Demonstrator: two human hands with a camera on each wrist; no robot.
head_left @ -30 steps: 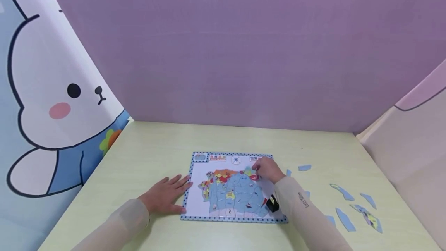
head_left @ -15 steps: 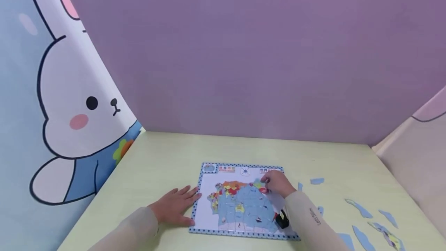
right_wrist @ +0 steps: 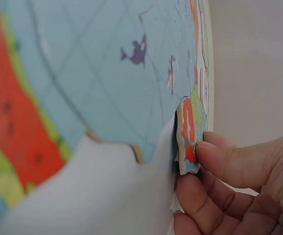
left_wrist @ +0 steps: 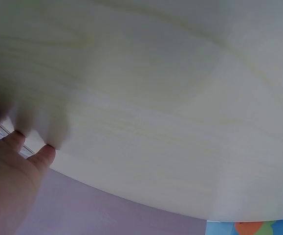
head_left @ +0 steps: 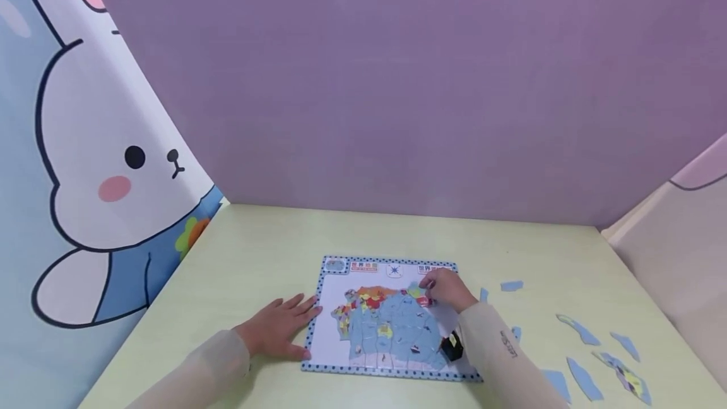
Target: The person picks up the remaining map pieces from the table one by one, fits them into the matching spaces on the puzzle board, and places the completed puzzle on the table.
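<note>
A world-map jigsaw board [head_left: 329, 327] with a dotted blue border lies on the table, joined blue and coloured pieces [head_left: 400, 333] covering its middle. My left hand [head_left: 278, 328] rests with fingers spread on the board's left edge; some of its fingers [left_wrist: 43, 156] show in the left wrist view. At the map's upper right, my right hand [head_left: 449, 289] pinches a puzzle piece [right_wrist: 187, 132] between thumb and fingers. That piece is red, green and blue, and it stands tilted up at the edge of the joined pieces, above the bare white backing [right_wrist: 102, 191].
Several loose puzzle pieces lie right of the board, among them a blue one [head_left: 584, 379] and a yellow-and-blue one [head_left: 626, 377]. A black device [head_left: 452, 346] sits by my right wrist. A purple partition [head_left: 420, 93] rises behind the table [head_left: 272, 232].
The head view shifts down, then partly back. Against the board, both hands keep nearly the same places, the right still at the map's upper right.
</note>
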